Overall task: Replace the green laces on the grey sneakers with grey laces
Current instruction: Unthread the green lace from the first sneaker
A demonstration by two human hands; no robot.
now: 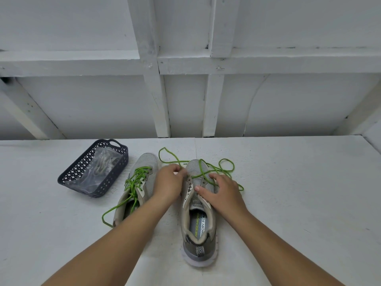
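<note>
Right sneaker [198,205], centre near: green lace [208,171] nearly unthreaded, loose over toe. Left hand [170,181] pinches lace at far eyelets; right hand [223,191] flat, steadying. Left sneaker [137,182] laced. Grey laces [102,162] bagged in basket [72,176], far left. Next, likely: pull lace free.

R sneaker [198,219]: green lace [218,168] nearly out, loose | L sneaker [142,178]: laced green | grey laces [101,164] bagged

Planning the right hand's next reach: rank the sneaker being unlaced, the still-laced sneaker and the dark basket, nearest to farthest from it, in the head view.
1. Sneaker being unlaced: under the right hand, touching.
2. Still-laced sneaker: to its left, past the left hand.
3. Dark basket: far left.
</note>
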